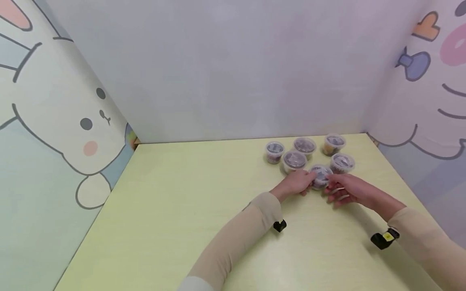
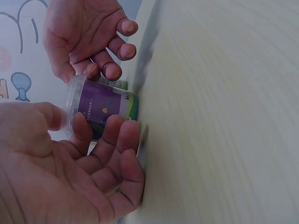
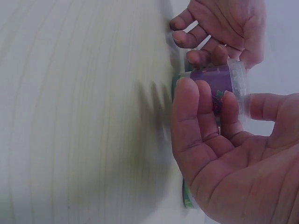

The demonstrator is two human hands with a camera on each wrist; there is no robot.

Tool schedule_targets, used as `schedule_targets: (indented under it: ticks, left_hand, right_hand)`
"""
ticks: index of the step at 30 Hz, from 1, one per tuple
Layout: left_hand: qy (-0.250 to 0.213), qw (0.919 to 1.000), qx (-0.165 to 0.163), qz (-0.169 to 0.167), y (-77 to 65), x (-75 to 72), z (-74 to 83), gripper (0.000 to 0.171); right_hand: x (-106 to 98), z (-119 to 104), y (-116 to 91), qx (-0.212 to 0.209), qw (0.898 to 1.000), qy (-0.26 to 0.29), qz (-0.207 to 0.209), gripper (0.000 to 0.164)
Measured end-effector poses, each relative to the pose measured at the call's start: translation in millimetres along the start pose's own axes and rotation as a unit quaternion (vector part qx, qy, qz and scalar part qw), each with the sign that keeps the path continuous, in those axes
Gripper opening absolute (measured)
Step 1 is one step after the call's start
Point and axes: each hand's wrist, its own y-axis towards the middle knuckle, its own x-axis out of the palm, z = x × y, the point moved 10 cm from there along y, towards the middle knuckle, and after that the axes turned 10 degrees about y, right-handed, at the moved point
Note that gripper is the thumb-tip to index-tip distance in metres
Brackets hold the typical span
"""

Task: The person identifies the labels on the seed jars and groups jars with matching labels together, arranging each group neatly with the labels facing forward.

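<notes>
A small lidded plastic cup (image 1: 322, 173) is between my two hands near the right part of the table. In the left wrist view this cup (image 2: 102, 99) shows a purple label with green near its base and a clear lid. My left hand (image 1: 299, 181) grips its left side, thumb at the lid and fingers curled along the label. From the right, my right hand (image 1: 348, 188) pinches the same cup (image 3: 214, 78) between thumb and curled fingers. Whether the base touches the table cannot be told.
Several similar lidded cups stand just behind: one at the left (image 1: 274, 152), one close to my left hand (image 1: 295, 161), and one beyond my right hand (image 1: 342, 162). The pale yellow table (image 1: 174, 210) ends at a white back wall (image 1: 218, 81). Cartoon-printed panels flank it.
</notes>
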Motion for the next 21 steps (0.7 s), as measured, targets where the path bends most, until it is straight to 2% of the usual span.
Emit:
schedule_targets:
  ticks: [1, 5, 8, 10, 13, 18, 21]
  left_hand:
    - [0.002, 1.0, 0.002, -0.005, 0.3, 0.1, 0.0, 0.053]
    - [0.057, 0.9981, 0.01, -0.019, 10.0, 4.2, -6.7, 0.056]
    - [0.077, 0.9962, 0.017, -0.036, 4.1, 1.0, -10.4, 0.053]
    - [0.074, 0.9957, 0.021, -0.051, -10.7, -7.1, -10.4, 0.051]
    - [0.083, 0.9949, 0.017, -0.055, -28.7, -17.5, -18.4, 0.048]
    - [0.065, 0.9964, 0.021, -0.05, -53.9, -34.0, -29.4, 0.048]
    - [0.061, 0.996, 0.042, -0.05, -69.0, -45.5, -31.1, 0.059]
  right_hand:
    - [1, 0, -1, 0.0, 1.0, -0.002, 0.0, 0.042]
    - [7, 0, -4, -0.001, 1.0, -0.015, -0.006, 0.043]
    - [13, 2, -7, 0.004, 1.0, -0.028, -0.003, 0.044]
    - [18, 3, -7, 0.005, 0.999, -0.048, 0.002, 0.045]
    - [31, -1, -7, -0.01, 0.997, -0.073, -0.002, 0.046]
    - [52, -23, -8, -0.085, 0.992, -0.095, -0.021, 0.043]
    - [62, -37, -9, -0.115, 0.988, -0.101, -0.026, 0.044]
